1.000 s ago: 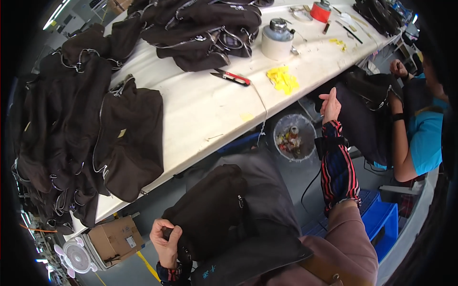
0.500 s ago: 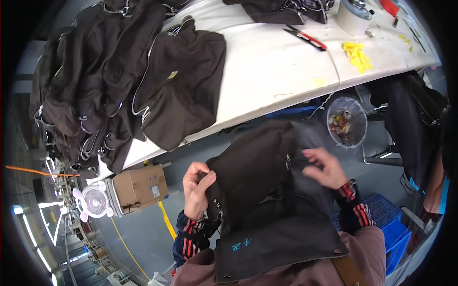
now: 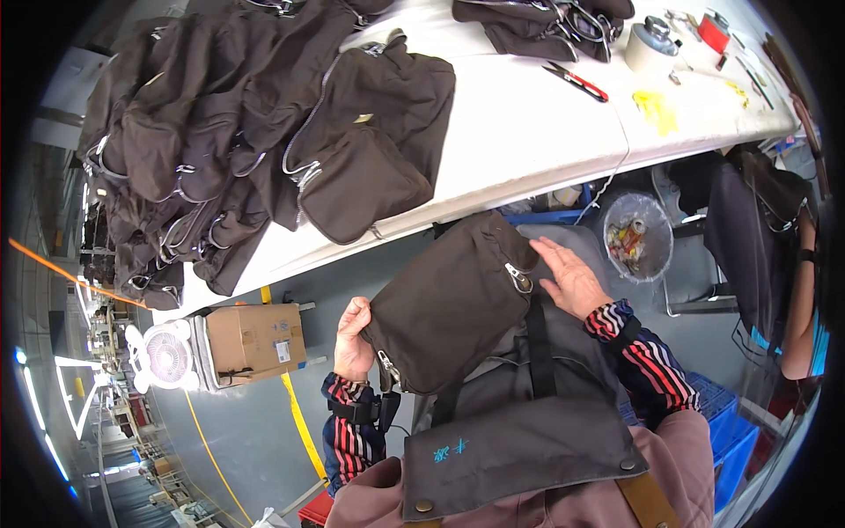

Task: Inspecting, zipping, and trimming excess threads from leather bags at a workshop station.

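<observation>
A dark brown zippered fabric bag is held up in front of my lap, its broad smooth face toward me. My left hand pinches its left edge, just above a silver zipper end. On the other side my right hand lies flat with fingers stretched out, at the bag's upper right edge near a silver zipper pull. Whether the fingertips press on the cloth is hard to tell. Below the bag, a dark apron with blue stitching covers my lap.
A white-covered table spans the front, with piled dark zippered bags at its left. Red-handled snips and a white pot lie farther right. A lined waste bin, cardboard box, fan and another person's arm surround me.
The bag has been turned and flattened so its broad face shows. My right hand has moved up and left to its edge with fingers straightened; my left hand keeps its grip.
</observation>
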The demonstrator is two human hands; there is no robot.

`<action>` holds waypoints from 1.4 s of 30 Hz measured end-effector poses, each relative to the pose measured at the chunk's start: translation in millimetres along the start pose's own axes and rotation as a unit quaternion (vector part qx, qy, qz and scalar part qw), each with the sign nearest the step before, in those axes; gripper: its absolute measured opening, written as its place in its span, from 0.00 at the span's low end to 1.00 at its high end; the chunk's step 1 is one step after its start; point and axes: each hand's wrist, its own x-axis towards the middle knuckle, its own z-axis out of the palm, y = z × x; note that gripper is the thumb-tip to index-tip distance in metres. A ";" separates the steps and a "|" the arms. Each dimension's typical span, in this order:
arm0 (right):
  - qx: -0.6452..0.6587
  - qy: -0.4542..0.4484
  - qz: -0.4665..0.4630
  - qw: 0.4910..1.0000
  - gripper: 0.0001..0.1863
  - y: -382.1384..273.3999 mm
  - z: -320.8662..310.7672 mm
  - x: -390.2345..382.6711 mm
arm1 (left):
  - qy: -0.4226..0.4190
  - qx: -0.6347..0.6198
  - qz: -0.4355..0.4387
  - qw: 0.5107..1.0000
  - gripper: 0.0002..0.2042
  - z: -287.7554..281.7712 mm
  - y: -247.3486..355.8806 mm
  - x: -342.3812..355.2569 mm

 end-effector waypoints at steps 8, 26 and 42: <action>-0.025 0.069 -0.138 0.988 0.16 -20.1 17.2 16.1 | -0.020 0.061 -0.025 0.998 0.05 -48.2 -0.8 1.3; 0.351 -0.128 -0.027 0.927 0.01 -153.3 -10.2 -17.4 | 0.059 0.587 0.238 0.772 0.42 64.3 -26.8 -62.2; 0.320 -0.030 0.066 0.945 0.04 -105.6 -74.5 -30.6 | -0.377 0.521 0.082 0.762 0.21 110.1 -15.8 -15.6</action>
